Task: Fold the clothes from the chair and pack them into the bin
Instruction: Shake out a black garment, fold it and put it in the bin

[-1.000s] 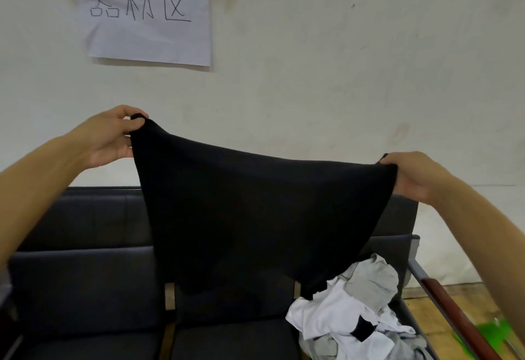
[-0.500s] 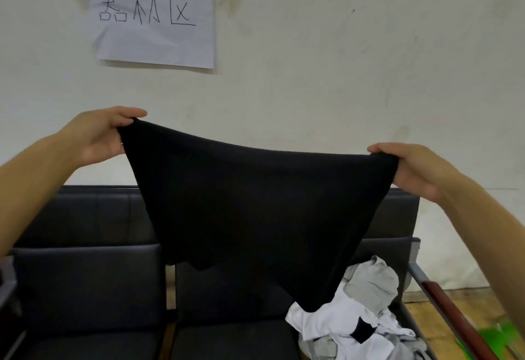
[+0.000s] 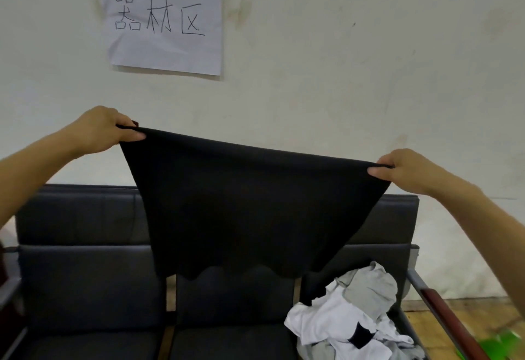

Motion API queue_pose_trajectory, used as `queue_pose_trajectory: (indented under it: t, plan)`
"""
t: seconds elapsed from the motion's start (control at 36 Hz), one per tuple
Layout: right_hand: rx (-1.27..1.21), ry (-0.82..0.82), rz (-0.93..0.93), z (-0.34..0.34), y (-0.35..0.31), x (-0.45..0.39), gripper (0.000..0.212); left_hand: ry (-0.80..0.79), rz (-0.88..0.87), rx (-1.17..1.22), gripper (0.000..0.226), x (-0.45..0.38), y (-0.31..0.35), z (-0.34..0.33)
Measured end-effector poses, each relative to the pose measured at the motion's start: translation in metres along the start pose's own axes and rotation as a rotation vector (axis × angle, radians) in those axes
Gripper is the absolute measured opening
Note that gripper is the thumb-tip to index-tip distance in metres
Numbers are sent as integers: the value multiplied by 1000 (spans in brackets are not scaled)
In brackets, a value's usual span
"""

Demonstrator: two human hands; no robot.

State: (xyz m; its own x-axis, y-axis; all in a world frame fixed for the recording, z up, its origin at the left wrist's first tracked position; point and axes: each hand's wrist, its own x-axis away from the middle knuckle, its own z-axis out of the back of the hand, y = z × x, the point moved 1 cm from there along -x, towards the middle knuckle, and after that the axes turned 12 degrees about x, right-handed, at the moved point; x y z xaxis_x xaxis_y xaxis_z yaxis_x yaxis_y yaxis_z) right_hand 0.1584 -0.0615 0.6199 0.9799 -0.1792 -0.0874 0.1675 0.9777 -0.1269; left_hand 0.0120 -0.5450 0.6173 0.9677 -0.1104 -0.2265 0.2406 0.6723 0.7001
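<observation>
A black garment (image 3: 241,203) hangs stretched in the air in front of the chair row. My left hand (image 3: 105,129) pinches its upper left corner, and my right hand (image 3: 409,169) pinches its upper right corner, somewhat lower. The cloth's top edge is taut between them and its wavy bottom edge hangs above the seats. A heap of white and grey clothes (image 3: 352,322) lies on the rightmost seat of the dark padded chair row (image 3: 79,274). No bin is in view.
The chair row stands against a pale wall with a handwritten paper sign (image 3: 164,24) taped up. A reddish wooden armrest (image 3: 443,314) ends the row on the right. Beyond it are wooden floor and something green (image 3: 500,345) at the bottom right.
The garment has been pulled wider and flatter: its hanging point has risen into a level wavy edge. My left hand has dropped a little and the view has shifted slightly.
</observation>
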Motion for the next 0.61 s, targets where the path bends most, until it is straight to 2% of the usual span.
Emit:
queue_pose_trajectory:
  t: [0.06,0.11,0.19,0.36,0.61]
  plan:
    - [116,1,36,-2,0,0,28,-24,-36,-66,30,0,-3,2]
    - [180,7,69,-5,-1,2,36,-48,-71,-43,21,2,-5,1]
    - [204,-40,114,-11,-8,3,23,-104,-91,27,6,9,-10,-2]
    - [189,-155,202,-31,-25,1,14,-258,-71,78,20,17,-28,-12]
    - [309,-300,168,-131,-27,-27,8,-406,-61,-161,9,6,-104,-88]
